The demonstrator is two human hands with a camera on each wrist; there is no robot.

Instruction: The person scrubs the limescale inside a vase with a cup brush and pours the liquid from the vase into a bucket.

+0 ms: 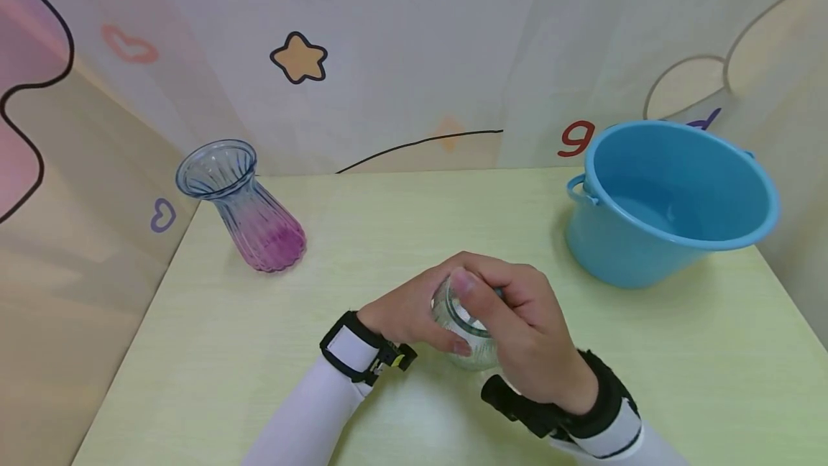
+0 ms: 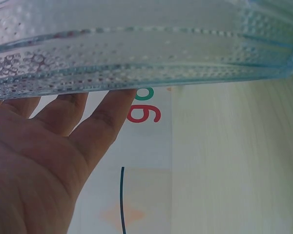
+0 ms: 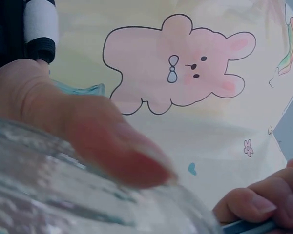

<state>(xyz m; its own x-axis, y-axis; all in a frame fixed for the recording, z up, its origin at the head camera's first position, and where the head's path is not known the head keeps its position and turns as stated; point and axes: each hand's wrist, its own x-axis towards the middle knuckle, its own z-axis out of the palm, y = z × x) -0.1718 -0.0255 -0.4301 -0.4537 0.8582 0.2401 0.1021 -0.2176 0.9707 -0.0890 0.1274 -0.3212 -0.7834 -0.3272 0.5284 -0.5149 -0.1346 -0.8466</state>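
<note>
A clear glass jar with a textured wall is in front of me, near the middle of the table. My left hand grips it from the left, thumb on the near side and fingers reaching round behind. Over the mouth, my right hand pinches the rim, its thumb across the top and its fingers curled at the far side. The jar wall fills the top of the left wrist view. In the right wrist view, the left thumb presses on the glass, with right fingertips at a bluish edge.
At the back left stands a ribbed glass vase, blue above and pink below. A blue bucket with a side handle is at the back right. Behind the pale table hangs a printed cloth.
</note>
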